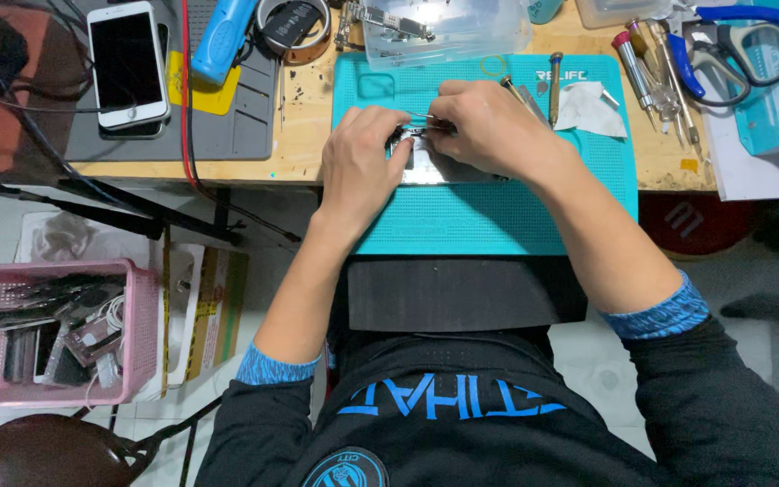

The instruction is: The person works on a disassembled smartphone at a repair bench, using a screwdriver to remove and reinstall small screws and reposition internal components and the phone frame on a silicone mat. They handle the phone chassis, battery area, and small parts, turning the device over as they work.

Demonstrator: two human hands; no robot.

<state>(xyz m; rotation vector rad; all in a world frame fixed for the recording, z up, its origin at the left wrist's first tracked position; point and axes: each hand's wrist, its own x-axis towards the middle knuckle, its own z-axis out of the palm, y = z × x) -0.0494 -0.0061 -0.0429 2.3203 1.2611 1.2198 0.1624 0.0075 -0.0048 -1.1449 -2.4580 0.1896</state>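
while the left hand (361, 162) pins the opened phone (426, 162) flat on the teal mat (498, 216), right hand (489, 126) pinches tweezers (426, 117); best kept low, steady.

Phone repair workshop: teal work mat (498, 225), screwdrivers (651, 77), white phone (128, 63), parts basket (142, 334).

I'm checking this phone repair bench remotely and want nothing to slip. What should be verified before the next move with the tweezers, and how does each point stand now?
1. Opened phone lies flat on the teal mat: ok.
2. Left hand steadies the phone: ok.
3. Right hand grips the tweezers: ok.
4. Tweezer tips on the right part: cannot tell, the hands hide it.
5. Screwdrivers lie off the work spot: ok.
6. Mat overhangs the bench edge toward the lap: not ok.
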